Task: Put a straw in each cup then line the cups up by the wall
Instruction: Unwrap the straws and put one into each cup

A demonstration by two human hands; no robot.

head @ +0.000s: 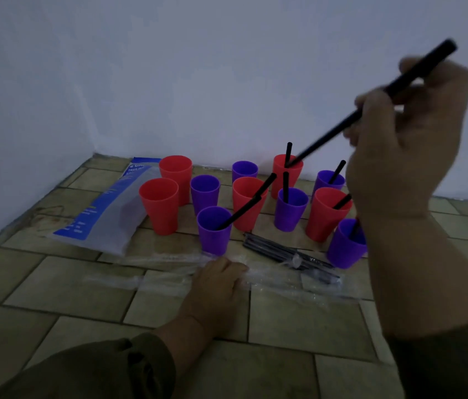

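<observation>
Tiled floor [68, 286] (dim) below pale wall [169, 67]

The right hand [405, 156] pinches a black straw [371, 108] held slantwise, its lower end at the mouth of the rear red cup [280, 175], which already holds one upright. The left hand [218, 283] rests on a clear wrapper [279, 283] on the tiled floor [54, 283], near a bundle of straws [273, 249].
</observation>
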